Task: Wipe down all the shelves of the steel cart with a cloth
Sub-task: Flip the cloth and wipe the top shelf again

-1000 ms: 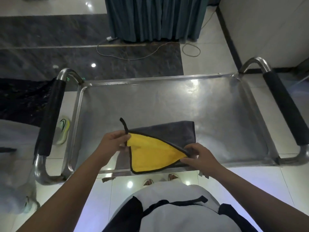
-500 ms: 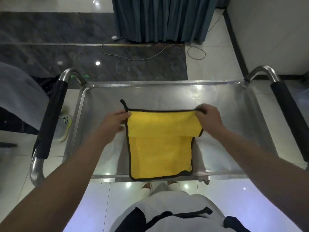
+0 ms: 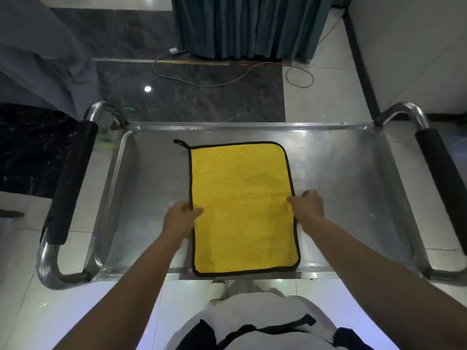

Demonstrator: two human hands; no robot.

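Pale floor tiles and a dark marble band surround a steel cart (image 3: 328,162), whose top shelf fills the middle of the frame.

At centre, the left hand (image 3: 180,218) pinches the left edge of a yellow cloth (image 3: 242,208), thumb on top of the fabric and fingers curled at the black trim. The right hand (image 3: 307,207) does the same on the right edge, its thumb lying on the yellow and the fingers tucked beside or under the hem; exactly how far under cannot be told. Both grips sit about midway along the cloth's long sides.

That cloth lies spread flat on the shelf, yellow side up, its near edge reaching the cart's front rim at lower centre and its hanging loop (image 3: 180,142) pointing toward the upper left. Bare steel shows to either side. Black padded handles (image 3: 73,180) run down the left and right edges of the frame. Beyond the cart, at the top, a teal curtain (image 3: 252,24) hangs over a loose cable (image 3: 227,79) on the floor.

This looks like preparation: the cloth is laid out, and wiping of the top shelf seems not yet begun. Next, the cloth probably needs folding or bunching into a pad, then pressing down and sweeping across the steel, including corners. Lower shelves are hidden from view.
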